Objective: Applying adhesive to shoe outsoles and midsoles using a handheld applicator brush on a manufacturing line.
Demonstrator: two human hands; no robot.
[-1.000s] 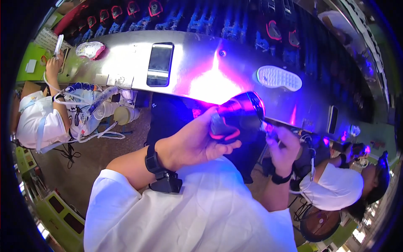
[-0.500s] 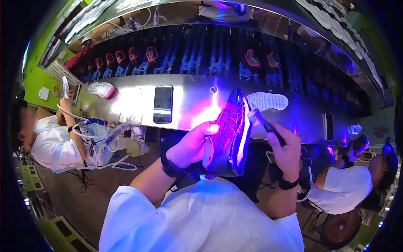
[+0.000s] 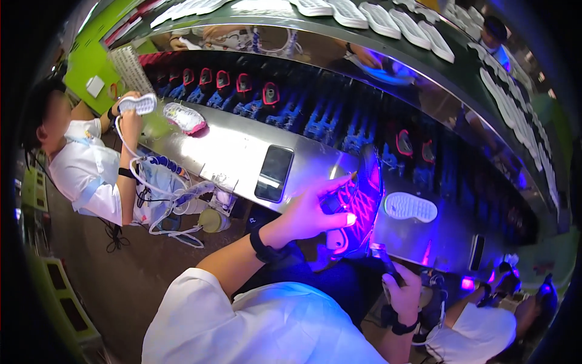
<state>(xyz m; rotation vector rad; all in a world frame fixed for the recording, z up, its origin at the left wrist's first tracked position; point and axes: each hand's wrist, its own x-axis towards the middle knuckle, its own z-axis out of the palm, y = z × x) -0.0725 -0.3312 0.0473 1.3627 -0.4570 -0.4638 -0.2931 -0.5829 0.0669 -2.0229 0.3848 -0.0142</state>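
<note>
Nearest, a white short-sleeved shirt (image 3: 273, 327) is seen, and a black band is worn on each wrist. By the grip of the left hand (image 3: 306, 212), a dark shoe (image 3: 362, 209) with glowing pink lacing is clasped, the thumb pressed over the laces; the shoe is held up at the near edge of the table. By the right hand (image 3: 405, 288), fingers closed, a dark-handled tool (image 3: 390, 267) is gripped, its tip brought close to the shoe's lower side; whether contact is made cannot be told.

On the metal table (image 3: 239, 142), a pale sole (image 3: 411, 207) is laid tread up, just right of the shoe. A dark phone (image 3: 274, 173) is placed to the left, and a white-and-pink shoe part (image 3: 185, 119) is set farther left. At the left, a pale sole is held up by a seated co-worker (image 3: 94, 158); another co-worker (image 3: 476, 324) is seated at the right.

Beyond, pink-edged pieces (image 3: 270, 93) are carried on a dark rack (image 3: 330, 112). A sheet (image 3: 132, 68) is covered with lines of print too small to be read. Farthest, white soles (image 3: 379, 20) are lined up on a dark green shelf (image 3: 276, 24).
</note>
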